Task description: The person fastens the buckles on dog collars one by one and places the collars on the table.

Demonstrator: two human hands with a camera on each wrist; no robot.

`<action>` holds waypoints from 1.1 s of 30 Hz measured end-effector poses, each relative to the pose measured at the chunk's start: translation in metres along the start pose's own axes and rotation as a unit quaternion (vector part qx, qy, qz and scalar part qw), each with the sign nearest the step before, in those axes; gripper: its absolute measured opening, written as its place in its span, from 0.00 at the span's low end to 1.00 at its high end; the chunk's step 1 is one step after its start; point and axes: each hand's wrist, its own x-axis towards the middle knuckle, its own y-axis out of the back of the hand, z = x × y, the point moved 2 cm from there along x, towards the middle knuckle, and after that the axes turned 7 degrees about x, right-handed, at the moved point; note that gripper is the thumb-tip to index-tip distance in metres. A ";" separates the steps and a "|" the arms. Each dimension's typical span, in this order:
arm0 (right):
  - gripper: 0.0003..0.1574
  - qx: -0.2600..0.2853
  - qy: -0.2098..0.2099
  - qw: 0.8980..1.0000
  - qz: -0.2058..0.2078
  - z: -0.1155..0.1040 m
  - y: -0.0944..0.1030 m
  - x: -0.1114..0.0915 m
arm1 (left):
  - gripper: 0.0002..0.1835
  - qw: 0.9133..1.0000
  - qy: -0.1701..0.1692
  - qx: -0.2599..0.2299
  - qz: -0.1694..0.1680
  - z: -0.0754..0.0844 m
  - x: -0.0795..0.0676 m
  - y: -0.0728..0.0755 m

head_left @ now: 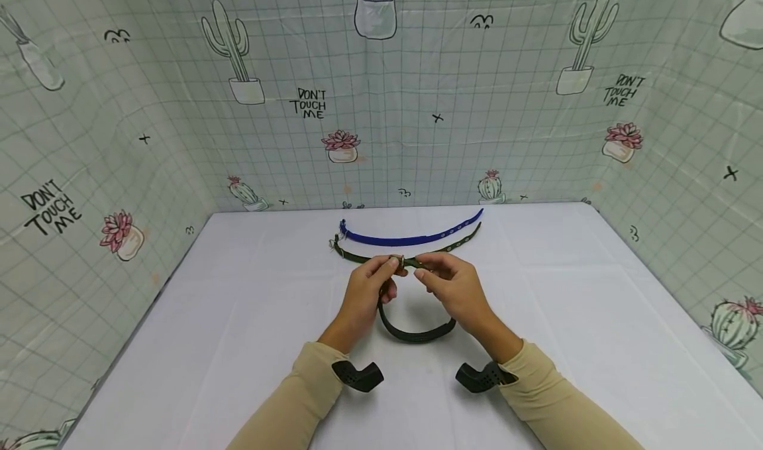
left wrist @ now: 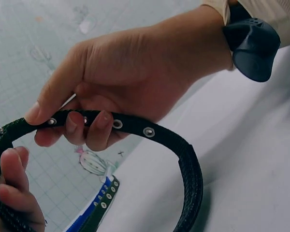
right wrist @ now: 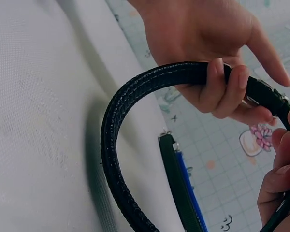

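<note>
A dark green pet collar [head_left: 417, 337], bent into a loop, hangs between both hands over the table. The left hand [head_left: 362, 294] grips its buckle end, thumb and fingers around the strap beside the metal buckle [head_left: 402, 262]. The right hand [head_left: 461, 291] pinches the strap's end with the eyelets, right beside the buckle. In the left wrist view the right hand [left wrist: 130, 72] has its thumb on top and fingers curled under the eyelets [left wrist: 149, 132]. Across the loop in the right wrist view, the left hand [right wrist: 203, 43] curls its fingers round the strap.
Behind the hands, a blue collar [head_left: 393, 242] and a second green collar [head_left: 352, 256] lie side by side on the white table [head_left: 268, 317]. Cloth with cactus drawings [head_left: 369, 105] walls the back and sides. Each wrist wears a black device [head_left: 359, 376].
</note>
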 end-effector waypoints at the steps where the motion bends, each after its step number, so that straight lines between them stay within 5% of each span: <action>1: 0.16 0.002 0.000 1.000 -0.002 -0.001 0.000 0.000 | 0.17 1.000 -0.001 -0.008 0.001 0.000 0.000 0.000; 20: 0.17 0.023 -0.009 0.998 -0.055 -0.004 -0.006 -0.002 | 0.15 1.000 -0.009 0.013 -0.014 -0.001 -0.004 -0.008; 33: 0.17 -0.023 -0.024 0.998 -0.054 -0.005 -0.004 -0.003 | 0.14 1.000 -0.029 0.004 0.004 0.003 -0.008 -0.012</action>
